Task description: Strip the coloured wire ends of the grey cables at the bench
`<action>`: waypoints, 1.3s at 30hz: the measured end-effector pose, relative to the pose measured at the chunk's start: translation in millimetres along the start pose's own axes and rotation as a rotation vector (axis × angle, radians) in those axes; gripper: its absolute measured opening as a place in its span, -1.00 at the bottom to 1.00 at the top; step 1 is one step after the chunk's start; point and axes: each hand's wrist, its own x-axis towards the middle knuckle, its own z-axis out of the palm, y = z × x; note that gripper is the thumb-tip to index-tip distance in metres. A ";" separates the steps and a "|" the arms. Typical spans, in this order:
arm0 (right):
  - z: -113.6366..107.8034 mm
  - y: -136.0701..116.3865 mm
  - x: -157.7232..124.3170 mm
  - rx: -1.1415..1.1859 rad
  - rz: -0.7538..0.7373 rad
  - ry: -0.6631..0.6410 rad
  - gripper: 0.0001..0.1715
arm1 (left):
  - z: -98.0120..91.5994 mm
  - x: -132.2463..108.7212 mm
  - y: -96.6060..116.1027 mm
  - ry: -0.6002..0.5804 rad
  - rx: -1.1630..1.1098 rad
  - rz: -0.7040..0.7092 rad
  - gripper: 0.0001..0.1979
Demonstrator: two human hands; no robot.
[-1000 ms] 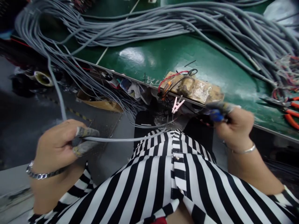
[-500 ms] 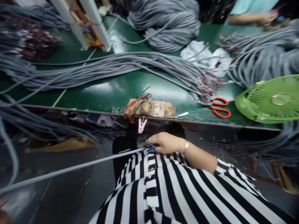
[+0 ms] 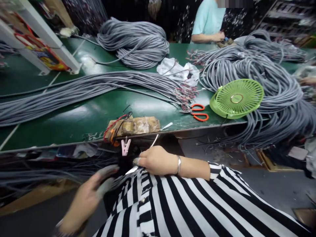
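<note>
The left hand (image 3: 86, 194) and right hand (image 3: 156, 160), near but apart, below a green bench (image 3: 74, 121).
Left to right, we see the left hand blurred at a grey cable (image 3: 120, 180) above the lap, its grip unclear; a pink peg (image 3: 125, 147); the right hand clamped on a white strip (image 3: 131, 170).

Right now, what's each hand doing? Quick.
Left hand: blurred, beside grey cable; whether it grips cannot be told.
Right hand: closed, holding a slim white object.
</note>
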 end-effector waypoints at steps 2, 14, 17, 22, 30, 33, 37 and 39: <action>5.1 -2.6 1.9 0.019 0.024 0.077 -0.76 | 34.0 12.5 13.9 -0.094 -0.247 -0.027 -0.64; -19.0 112.8 -56.7 -0.216 0.620 0.680 -0.59 | 55.1 7.0 15.3 -0.150 -0.494 -0.206 -0.63; -23.4 121.7 -56.2 -0.211 0.596 0.688 -0.60 | 56.1 -1.9 9.8 -0.085 -0.494 -0.251 -0.70; -7.2 67.7 -38.4 0.080 0.408 0.664 -0.56 | 52.4 -9.5 4.9 -0.111 -0.454 -0.234 -0.82; 41.0 9.4 -2.8 0.616 0.197 0.281 -0.82 | 56.9 -4.6 18.3 -0.154 -0.385 -0.174 -0.76; 36.6 10.1 -3.7 0.730 0.197 0.233 -0.68 | 62.9 -2.3 22.2 -0.063 -0.252 -0.071 -0.77; 14.9 27.0 -15.0 0.480 0.221 0.173 -0.52 | 58.2 -1.9 18.0 0.044 -0.016 -0.004 -0.79; 6.7 33.6 -19.9 0.195 0.246 0.155 -0.49 | 53.9 -1.2 15.5 0.047 0.056 -0.018 -0.80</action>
